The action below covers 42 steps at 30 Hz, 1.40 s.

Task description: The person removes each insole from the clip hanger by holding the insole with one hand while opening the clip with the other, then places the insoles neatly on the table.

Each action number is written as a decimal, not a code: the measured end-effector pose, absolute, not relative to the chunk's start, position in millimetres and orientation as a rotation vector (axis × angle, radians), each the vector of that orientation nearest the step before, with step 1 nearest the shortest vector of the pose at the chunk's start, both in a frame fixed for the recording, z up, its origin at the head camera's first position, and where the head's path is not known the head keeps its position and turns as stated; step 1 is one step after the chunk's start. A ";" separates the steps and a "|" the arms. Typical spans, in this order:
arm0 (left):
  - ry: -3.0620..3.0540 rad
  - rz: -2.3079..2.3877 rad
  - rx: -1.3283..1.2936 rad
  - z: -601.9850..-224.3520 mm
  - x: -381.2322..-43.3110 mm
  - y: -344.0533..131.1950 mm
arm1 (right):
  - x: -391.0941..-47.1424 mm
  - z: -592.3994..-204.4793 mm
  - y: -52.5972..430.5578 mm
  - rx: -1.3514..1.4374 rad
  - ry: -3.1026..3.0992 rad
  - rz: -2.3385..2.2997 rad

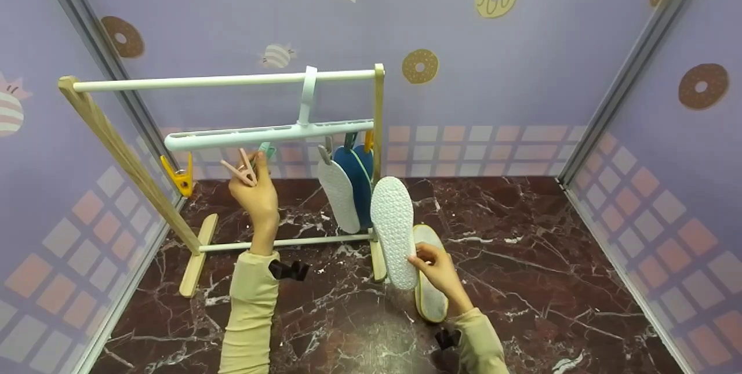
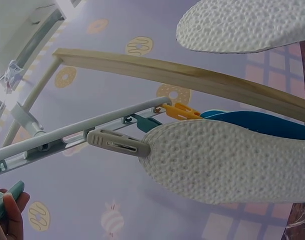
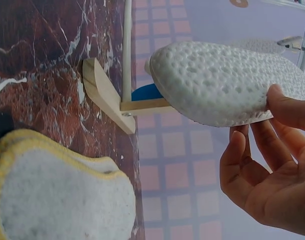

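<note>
1. Two hands are sharing the work: the left hand (image 1: 255, 191) is pinching a teal clip (image 1: 267, 150) under the hanger (image 1: 232, 139), and the right hand (image 1: 439, 271) is gripping a bumpy white insole (image 1: 392, 229) by its edge, low down.

2. That insole is hovering between 3 and 4 o'clock from the left hand, with a hanging white insole (image 1: 336, 194) at its 10.

3. Looks to me like the step is pairing insole with clip. Low grip's working nicely, since it's leaving the top free. I'd be keeping the tip pointing at 12, centring it in the clip, and only then letting the pinch go. Watch the pink clip (image 1: 243, 168) at the teal one's 8 o'clock, it could be snagging.

4. Left wrist cam is showing a grey clip (image 2: 117, 144) biting the hanging insole's tip, way clearer than from the head.

5. Right wrist cam is giving away the thumb on one face, fingers behind, plus a yellow-edged insole (image 3: 62, 200) lying close by.
</note>
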<state>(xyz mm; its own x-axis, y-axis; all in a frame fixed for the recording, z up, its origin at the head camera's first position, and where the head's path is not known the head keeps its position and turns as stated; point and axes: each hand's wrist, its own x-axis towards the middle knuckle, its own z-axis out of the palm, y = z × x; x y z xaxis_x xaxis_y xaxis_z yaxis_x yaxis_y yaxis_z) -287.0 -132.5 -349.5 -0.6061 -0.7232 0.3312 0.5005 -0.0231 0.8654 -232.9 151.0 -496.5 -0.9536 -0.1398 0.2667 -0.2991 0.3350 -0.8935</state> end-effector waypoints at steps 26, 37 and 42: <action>-1.380 -1.697 0.263 -363.9 -301.5 -146.5 | -231.1 -498.3 177.8 0.306 -2.499 1.775; -1.334 -1.733 0.213 -361.3 -297.2 -140.9 | -231.7 -501.4 185.7 0.267 -2.541 1.733; -1.317 -1.734 0.201 -370.2 -306.2 -142.1 | -231.0 -501.4 188.2 0.234 -2.558 1.704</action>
<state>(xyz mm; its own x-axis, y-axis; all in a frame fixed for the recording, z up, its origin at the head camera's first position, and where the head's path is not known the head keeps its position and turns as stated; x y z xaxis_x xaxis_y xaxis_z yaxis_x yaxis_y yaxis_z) -306.2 -142.1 -370.2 -0.5642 -0.7347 0.3767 0.5601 -0.0053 0.8284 -231.0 188.2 -501.4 -0.9867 -0.0935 0.1329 -0.1586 0.3776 -0.9123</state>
